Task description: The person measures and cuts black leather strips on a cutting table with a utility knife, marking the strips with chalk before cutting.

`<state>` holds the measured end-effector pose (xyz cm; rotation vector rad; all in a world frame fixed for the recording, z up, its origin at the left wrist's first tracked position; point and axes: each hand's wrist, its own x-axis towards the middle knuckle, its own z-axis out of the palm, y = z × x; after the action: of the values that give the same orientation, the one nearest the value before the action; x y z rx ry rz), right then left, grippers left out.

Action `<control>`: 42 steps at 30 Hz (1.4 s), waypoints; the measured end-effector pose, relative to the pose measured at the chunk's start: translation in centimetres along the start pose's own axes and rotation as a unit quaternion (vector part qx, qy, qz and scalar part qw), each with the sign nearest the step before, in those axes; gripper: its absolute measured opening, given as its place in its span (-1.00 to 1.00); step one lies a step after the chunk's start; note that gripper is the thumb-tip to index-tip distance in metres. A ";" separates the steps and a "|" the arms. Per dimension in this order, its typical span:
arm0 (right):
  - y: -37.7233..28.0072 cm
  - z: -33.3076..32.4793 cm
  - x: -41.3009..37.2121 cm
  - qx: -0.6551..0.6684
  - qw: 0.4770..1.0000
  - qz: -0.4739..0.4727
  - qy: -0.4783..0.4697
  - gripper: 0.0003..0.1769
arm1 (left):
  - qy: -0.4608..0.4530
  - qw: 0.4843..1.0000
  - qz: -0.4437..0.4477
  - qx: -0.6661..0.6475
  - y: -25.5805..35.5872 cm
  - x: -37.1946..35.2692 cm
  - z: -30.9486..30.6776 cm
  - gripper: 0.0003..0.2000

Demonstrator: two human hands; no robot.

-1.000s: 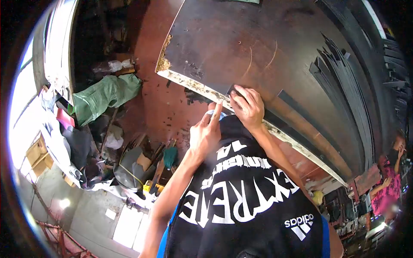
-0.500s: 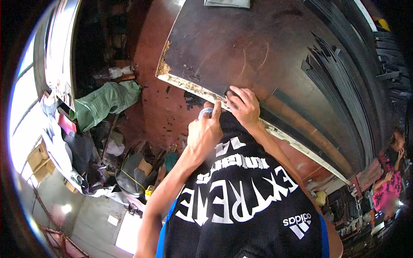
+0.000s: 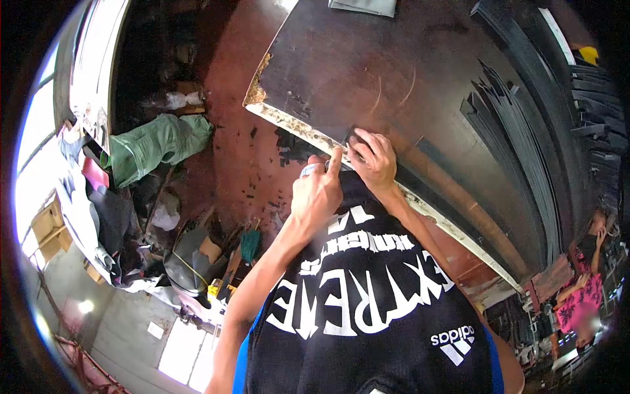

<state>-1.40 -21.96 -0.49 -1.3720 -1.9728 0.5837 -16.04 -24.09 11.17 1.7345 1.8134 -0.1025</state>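
My left hand (image 3: pixel 316 197) is at the worn pale edge (image 3: pixel 289 125) of a dark tabletop (image 3: pixel 328 59). Its fingers are curled around a small object with a pale bluish-grey rounded end (image 3: pixel 308 170); most of it is hidden, and I cannot make out its kind. The index finger stretches up to the edge. Just to the right, my right hand (image 3: pixel 373 163) rests at the tabletop's rim, fingers bent and closed over a small dark piece (image 3: pixel 350 136). Long dark strips (image 3: pixel 453 197) lie along the edge beside my right forearm.
Bundles of thin black strips (image 3: pixel 518 131) lie on the right of the tabletop, and a folded grey sheet (image 3: pixel 364 6) at its far side. Dark scraps litter the red floor (image 3: pixel 236 164). A green sack (image 3: pixel 157 148) lies on the left. Another person in pink (image 3: pixel 581 299) is at the far right.
My left hand has moved slightly up and right, its index fingertip closer to my right hand. The right hand stays at the edge; the whole view has shifted a little.
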 end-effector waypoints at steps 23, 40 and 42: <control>0.2 0.2 0.0 -0.010 1.000 -0.022 0.019 -0.74 | -0.014 0.987 -0.012 -0.160 -4.6 -0.8 -2.1 -0.46; -0.2 0.4 -0.7 -0.021 0.999 -0.021 0.029 -0.80 | 0.064 0.985 0.137 -0.078 -5.7 -1.0 0.8 -0.63; -0.1 0.5 -0.5 -0.023 0.998 -0.040 0.046 -0.79 | 0.080 0.985 0.128 -0.087 -5.4 -1.1 1.4 -0.67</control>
<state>-1.75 -22.49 -0.87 -1.3170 -1.9685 0.4322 -20.58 -26.44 8.60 1.8743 1.6365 0.3007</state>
